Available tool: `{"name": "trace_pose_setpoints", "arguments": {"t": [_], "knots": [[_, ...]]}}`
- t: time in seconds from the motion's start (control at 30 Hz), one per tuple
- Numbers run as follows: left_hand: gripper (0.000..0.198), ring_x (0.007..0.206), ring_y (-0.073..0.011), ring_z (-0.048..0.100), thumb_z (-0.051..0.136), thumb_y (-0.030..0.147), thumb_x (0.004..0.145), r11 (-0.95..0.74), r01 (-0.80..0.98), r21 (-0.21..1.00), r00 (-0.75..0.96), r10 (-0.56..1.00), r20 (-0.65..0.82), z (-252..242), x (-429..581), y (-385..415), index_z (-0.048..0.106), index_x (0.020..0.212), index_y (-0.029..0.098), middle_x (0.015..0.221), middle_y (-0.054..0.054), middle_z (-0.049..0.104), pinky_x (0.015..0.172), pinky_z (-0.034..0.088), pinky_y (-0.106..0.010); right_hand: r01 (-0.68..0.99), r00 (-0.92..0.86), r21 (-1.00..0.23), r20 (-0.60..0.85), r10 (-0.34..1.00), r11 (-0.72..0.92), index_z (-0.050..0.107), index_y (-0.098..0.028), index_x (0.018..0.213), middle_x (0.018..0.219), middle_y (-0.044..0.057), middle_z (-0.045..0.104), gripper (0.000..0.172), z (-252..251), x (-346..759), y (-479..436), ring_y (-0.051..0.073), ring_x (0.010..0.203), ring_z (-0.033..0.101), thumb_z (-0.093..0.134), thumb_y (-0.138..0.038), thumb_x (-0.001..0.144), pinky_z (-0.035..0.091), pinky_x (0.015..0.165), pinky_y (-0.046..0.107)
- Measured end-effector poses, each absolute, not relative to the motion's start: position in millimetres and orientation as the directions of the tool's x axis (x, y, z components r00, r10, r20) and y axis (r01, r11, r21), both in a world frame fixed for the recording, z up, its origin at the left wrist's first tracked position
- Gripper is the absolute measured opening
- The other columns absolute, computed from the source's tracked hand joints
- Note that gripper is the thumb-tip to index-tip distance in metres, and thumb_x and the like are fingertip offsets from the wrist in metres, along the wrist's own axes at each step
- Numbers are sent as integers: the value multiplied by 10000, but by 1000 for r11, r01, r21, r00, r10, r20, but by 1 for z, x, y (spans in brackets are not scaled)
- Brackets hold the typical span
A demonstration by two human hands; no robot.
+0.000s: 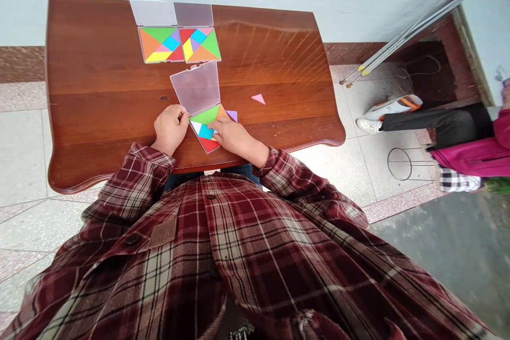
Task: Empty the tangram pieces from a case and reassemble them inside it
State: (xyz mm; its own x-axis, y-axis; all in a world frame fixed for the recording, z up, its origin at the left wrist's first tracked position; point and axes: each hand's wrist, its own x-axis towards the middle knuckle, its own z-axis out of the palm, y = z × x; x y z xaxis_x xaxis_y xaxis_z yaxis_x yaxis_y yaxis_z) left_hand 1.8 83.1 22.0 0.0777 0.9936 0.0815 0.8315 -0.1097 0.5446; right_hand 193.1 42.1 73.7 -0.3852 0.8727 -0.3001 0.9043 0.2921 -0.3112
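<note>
A clear plastic tangram case (195, 90) lies with its lid flipped back near the front of the table. In its tray are a green triangle (205, 115), an orange piece (221, 112), a blue piece (205, 132) and a red triangle (208, 145); a pale gap shows at the left. My left hand (170, 125) is closed, thumb and finger pinching the tray's left corner by the hinge. The bent fingers of my right hand (233, 135) are together on the blue piece and hide part of the tray. A purple piece (232, 116) lies just past the tray's right side.
A loose pink triangle (258, 99) lies to the right on the brown wooden table (287, 64). Two filled tangram cases, one left (155, 45) and one right (201, 45), stand open at the back. Crutches (366, 69) lean by the wall; another person's leg (410, 121) is at the right.
</note>
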Motion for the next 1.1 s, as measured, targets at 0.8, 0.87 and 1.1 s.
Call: {"name": "trace_pose_setpoints", "arguments": {"t": [0.8, 0.87, 1.1], "knots": [[136, 843, -197, 584, 468, 307, 863, -127, 838, 531, 97, 992, 84, 21, -1, 82, 562, 799, 231, 874, -38, 641, 719, 402, -311, 971, -22, -237, -239, 971, -36, 567, -144, 1033, 1101, 135, 603, 182, 61, 238, 77, 226, 907, 588, 555, -205, 861, 453, 765, 330], [140, 838, -194, 585, 466, 306, 866, -127, 839, 529, 97, 992, 83, 21, -1, 81, 559, 796, 229, 874, -33, 646, 709, 395, -308, 967, -18, -253, -219, 976, -39, 548, -155, 1011, 1075, 128, 609, 165, 57, 239, 77, 226, 896, 584, 556, -195, 851, 448, 755, 330], [135, 857, -193, 586, 471, 294, 864, -125, 851, 510, 91, 992, 91, 20, 0, 82, 567, 803, 221, 901, -31, 651, 714, 400, -303, 930, 6, -357, -217, 976, -85, 491, -195, 931, 851, 59, 609, 154, 45, 241, 79, 195, 730, 537, 573, -156, 807, 388, 668, 311]]}}
